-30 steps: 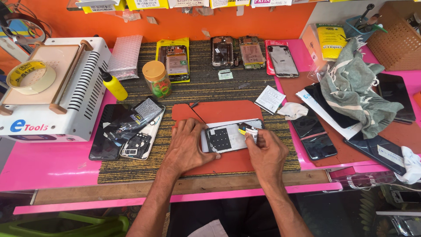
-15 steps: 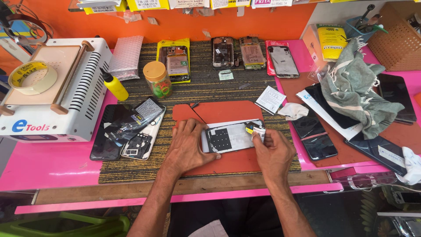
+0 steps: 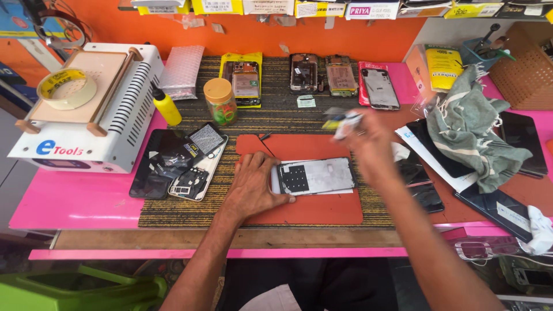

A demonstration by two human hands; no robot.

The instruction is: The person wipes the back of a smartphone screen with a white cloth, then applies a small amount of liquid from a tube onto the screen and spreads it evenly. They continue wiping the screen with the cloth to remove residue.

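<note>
An opened phone frame [image 3: 315,176] lies face up on a rust-red work mat [image 3: 305,208] in the middle of the bench. My left hand [image 3: 252,187] rests flat on the mat and presses against the frame's left end. My right hand [image 3: 368,144] is raised above the mat's far right corner, blurred by motion. It pinches a small white and yellow object [image 3: 343,121] too blurred to identify.
A white heating machine [image 3: 86,109] with a tape roll [image 3: 67,88] stands at left. A yellow bottle [image 3: 167,107], an orange-lidded jar [image 3: 220,101] and broken phone parts [image 3: 184,158] lie nearby. More phones [image 3: 340,76] line the back; a green cloth [image 3: 472,129] covers screens at right.
My right hand has lifted off the phone frame's right end and swung up and back, carrying the small object. The left hand and the frame have stayed put.
</note>
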